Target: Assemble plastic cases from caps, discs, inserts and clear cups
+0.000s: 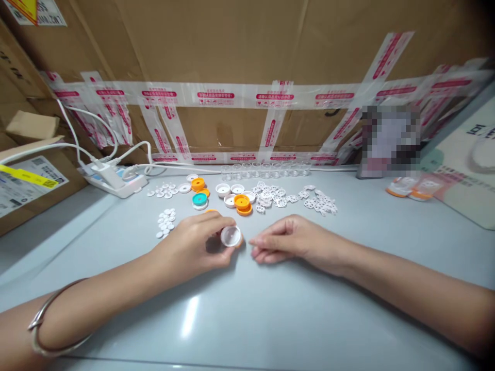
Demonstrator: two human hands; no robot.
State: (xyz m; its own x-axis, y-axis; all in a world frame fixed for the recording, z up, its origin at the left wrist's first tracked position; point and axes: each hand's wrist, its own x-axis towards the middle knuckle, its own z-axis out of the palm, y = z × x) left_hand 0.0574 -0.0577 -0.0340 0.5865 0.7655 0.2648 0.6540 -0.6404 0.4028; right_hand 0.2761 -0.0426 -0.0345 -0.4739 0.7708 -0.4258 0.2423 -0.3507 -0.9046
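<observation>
Between thumb and fingers, my left hand [201,239] grips a round white cup [231,236] with its open side toward me; an orange edge shows behind it. Just to the right, my right hand [284,239] has its thumb and fingers pressed together, and whether anything small is between them is hidden. Beyond my hands lie orange round caps [242,201], a teal cap [199,199] and white round caps [223,190]. White lattice pieces [270,194] are spread to their right.
Small white discs [166,222] lie left of the caps. Clear round cups [266,170] line the back near a cardboard box [232,46]. A power strip [116,180] with cables sits at back left. Orange-and-white items [412,186] and a blurred-out upright object [389,141] stand right.
</observation>
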